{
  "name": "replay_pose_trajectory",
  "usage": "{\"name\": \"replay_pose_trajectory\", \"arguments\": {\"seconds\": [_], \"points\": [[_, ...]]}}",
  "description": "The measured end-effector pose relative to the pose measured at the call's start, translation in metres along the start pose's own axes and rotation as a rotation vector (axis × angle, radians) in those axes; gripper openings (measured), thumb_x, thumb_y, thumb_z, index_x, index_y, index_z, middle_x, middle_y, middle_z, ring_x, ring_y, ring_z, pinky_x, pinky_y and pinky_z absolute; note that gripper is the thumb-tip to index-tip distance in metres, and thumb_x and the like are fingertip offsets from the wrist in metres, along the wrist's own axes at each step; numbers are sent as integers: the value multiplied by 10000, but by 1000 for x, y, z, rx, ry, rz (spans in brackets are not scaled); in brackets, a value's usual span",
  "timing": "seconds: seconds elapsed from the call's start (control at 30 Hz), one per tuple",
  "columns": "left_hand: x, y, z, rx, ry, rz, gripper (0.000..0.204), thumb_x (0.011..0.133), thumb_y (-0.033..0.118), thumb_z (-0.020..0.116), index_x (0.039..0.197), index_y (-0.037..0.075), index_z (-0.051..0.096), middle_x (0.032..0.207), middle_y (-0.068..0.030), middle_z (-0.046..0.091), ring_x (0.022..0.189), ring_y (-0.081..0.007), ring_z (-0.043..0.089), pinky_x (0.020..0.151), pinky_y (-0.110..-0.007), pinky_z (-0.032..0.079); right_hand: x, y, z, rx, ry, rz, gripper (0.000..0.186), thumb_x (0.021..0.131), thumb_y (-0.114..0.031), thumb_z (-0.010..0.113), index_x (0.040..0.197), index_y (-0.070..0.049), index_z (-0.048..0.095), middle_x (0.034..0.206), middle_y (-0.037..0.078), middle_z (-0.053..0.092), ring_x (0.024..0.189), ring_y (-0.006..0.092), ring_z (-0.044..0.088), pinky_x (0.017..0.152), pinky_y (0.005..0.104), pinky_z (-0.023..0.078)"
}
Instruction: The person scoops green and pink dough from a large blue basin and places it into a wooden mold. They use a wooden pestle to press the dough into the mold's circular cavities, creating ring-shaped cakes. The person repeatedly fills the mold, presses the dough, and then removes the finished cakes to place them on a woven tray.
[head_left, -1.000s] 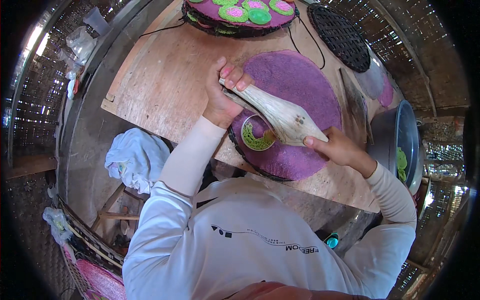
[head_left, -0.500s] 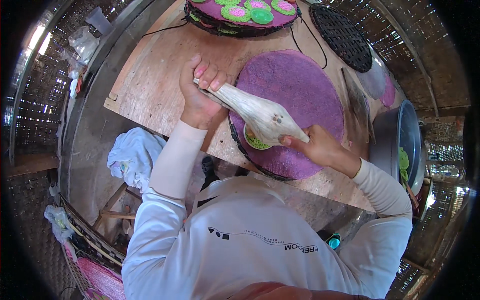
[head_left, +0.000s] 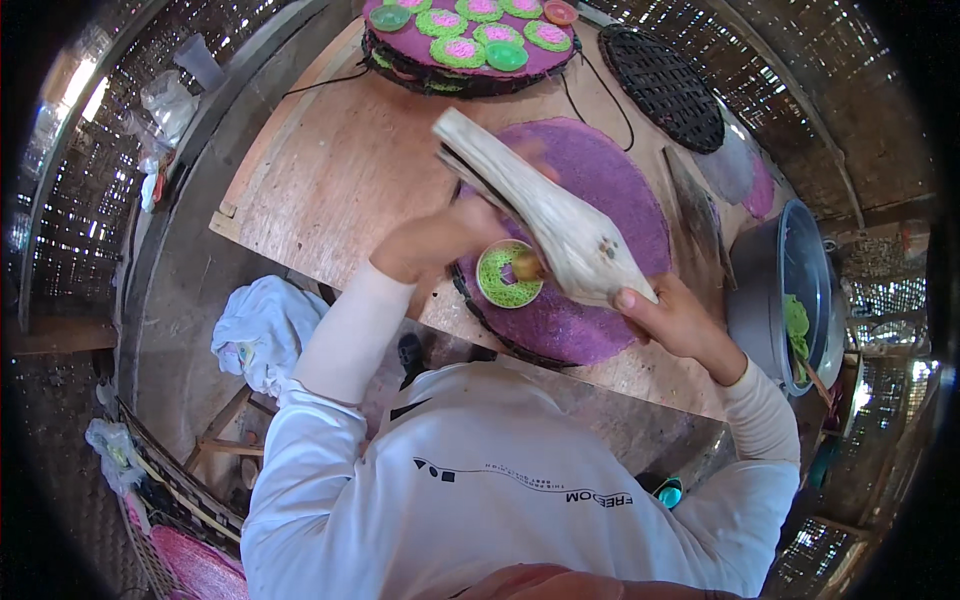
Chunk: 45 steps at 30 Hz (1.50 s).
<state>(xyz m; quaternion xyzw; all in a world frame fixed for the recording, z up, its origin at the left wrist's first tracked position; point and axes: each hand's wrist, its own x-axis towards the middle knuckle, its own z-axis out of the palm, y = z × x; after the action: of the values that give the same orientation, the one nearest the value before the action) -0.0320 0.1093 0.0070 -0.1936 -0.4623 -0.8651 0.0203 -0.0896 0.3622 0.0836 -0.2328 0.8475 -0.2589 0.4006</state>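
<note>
A pale wooden hand press (head_left: 540, 210) lies diagonally above a purple round mat (head_left: 600, 190). My right hand (head_left: 670, 320) grips its wide end. My left hand (head_left: 445, 230) is blurred beside and behind the narrow end, its fingers mostly hidden, so its grip is unclear. A brown nozzle (head_left: 525, 265) on the press's underside hangs over a round mould (head_left: 510, 298) on the mat, where green strands form a ring with a purple gap near the middle.
A dark-rimmed round tray (head_left: 420, 65) holds green-and-pink discs and small dishes at the back. A black woven tray (head_left: 660, 85) and dark board (head_left: 695, 235) lie rightward on the wooden table (head_left: 310, 160). A grey tub (head_left: 750, 310) stands at right; white cloth (head_left: 270, 330) is at left.
The press's narrow end has swung upward and right. My left hand has shifted from wrapping that end to lower behind it, and more of the green ring now shows.
</note>
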Motion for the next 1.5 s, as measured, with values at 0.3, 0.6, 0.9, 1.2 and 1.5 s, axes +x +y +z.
{"name": "replay_pose_trajectory", "arguments": {"seconds": [0.3,0.6,0.9,1.2,1.5], "points": [[-9,13,38,313,257,20,658,578,228,803,1099,-15,482,1005,-92,568,949,-160,536,823,-304,432,71,31,58,378,118,-465,608,791,-458,558,1170,13,489,1149,212,514,1066,251,495,945,355,347],[-54,14,12,96,608,93,456,694,134,713,1088,40,503,955,-51,567,861,-159,546,766,-297,450,95,41,94,-415,381,-633,1012,582,-374,756,1353,-40,192,1289,180,361,1210,324,333,1030,493,185],[-73,4,-6,-85,717,144,297,734,-37,575,1025,-4,526,948,-97,572,881,-176,551,755,-287,463,30,74,76,-321,433,-359,1050,574,-357,766,1366,-33,158,1311,178,366,1228,322,340,1027,526,156],[-60,-66,-8,537,182,165,445,795,166,607,1189,28,456,1192,-93,488,1070,-220,477,916,-366,377,-24,11,41,-206,1012,-834,650,688,-345,694,1188,-5,455,1111,189,529,990,339,524,863,415,396],[-25,-32,51,1074,-78,223,317,769,96,623,1080,62,569,1056,-100,581,984,-208,543,874,-353,413,-59,-14,40,-170,878,-750,274,713,-259,684,801,-7,627,622,102,580,508,220,576,447,313,435]]}}
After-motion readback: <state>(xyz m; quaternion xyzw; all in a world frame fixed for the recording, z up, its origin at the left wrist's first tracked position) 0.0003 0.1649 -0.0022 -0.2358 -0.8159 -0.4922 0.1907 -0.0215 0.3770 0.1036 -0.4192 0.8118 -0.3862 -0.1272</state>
